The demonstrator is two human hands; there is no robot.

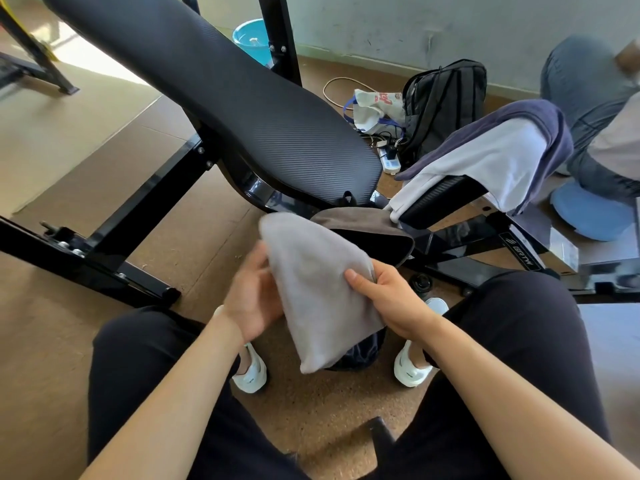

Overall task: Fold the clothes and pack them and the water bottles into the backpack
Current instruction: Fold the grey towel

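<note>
A folded grey garment (pixel 318 289) hangs in front of me between my knees. My left hand (pixel 251 299) holds its left edge from behind, and my right hand (pixel 384 292) grips its right edge with the thumb on top. Behind and under it stands a brown-and-black backpack (pixel 367 230) with its mouth open toward me. A dark bottle cap (pixel 420 282) shows on the floor just right of my right hand. A white garment (pixel 485 161) and a navy one (pixel 550 123) lie draped over the small bench pad at the right.
A large black bench pad (pixel 225 98) slants across the upper middle on a black steel frame (pixel 104 244). A second black backpack (pixel 446 98), a white bag (pixel 377 105) and a power strip (pixel 389 161) lie by the wall. Another person's legs (pixel 588 98) are at the far right.
</note>
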